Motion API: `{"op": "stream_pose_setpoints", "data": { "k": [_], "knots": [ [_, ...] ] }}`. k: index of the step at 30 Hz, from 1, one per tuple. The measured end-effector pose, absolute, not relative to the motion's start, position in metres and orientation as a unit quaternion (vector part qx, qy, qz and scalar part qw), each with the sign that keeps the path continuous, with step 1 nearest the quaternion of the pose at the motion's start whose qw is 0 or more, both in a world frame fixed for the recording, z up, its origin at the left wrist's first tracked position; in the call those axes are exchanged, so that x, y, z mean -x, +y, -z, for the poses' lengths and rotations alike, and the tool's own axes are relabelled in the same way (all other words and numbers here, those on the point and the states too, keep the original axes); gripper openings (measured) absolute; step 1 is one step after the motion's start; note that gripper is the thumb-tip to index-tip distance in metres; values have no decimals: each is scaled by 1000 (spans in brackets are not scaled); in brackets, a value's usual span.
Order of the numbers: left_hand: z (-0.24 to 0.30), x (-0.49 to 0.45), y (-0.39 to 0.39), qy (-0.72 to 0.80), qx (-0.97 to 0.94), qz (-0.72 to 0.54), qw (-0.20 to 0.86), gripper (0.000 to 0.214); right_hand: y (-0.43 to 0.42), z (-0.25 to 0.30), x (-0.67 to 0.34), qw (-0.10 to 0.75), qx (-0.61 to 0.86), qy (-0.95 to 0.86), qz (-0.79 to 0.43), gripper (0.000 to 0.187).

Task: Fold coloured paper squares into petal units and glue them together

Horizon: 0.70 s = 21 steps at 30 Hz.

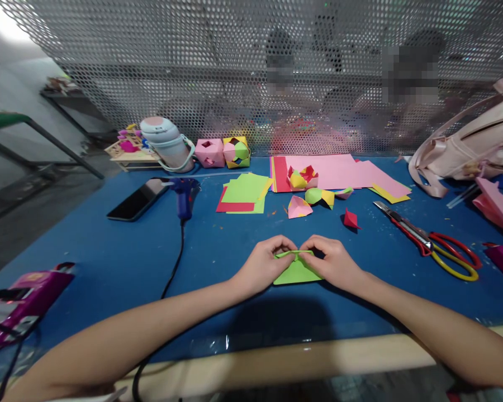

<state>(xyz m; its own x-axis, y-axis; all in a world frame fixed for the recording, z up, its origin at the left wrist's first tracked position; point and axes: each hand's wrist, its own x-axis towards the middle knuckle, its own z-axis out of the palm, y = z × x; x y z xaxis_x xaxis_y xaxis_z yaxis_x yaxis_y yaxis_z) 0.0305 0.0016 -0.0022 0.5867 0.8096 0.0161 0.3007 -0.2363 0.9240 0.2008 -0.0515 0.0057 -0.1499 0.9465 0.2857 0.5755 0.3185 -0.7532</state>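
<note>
A green sheet of paper (297, 272) lies on the blue mat (218, 245) near the front edge, its far edge folded over. My left hand (265, 263) pinches the left end of that fold, fingers curled. My right hand (332, 261) pinches the right end the same way. Both hands rest on the mat with the paper between them.
Beyond lie folded paper pieces (314, 195), green and red sheets (243, 192), pink sheets (339, 170) and paper cubes (223, 152). A phone (137, 199) and a blue glue gun (185, 196) sit left. Scissors (451, 254), a cutter (396, 219) and a pink bag (473, 142) are right. A mesh screen (251, 72) stands behind.
</note>
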Motion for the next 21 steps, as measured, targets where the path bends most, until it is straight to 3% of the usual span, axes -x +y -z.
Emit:
{"op": "stream_pose_setpoints", "data": {
  "k": [7,11,21],
  "knots": [
    [-5,-33,1,380,-669,-237,594,22,-52,-4,-202,373,532,-718,-247,11],
    [-3,-34,2,412,-597,-245,643,22,-51,-8,-203,353,564,-675,-319,12],
    [-2,-35,4,423,-556,-262,666,25,-47,-11,-211,357,582,-598,-420,15]
  ]
}}
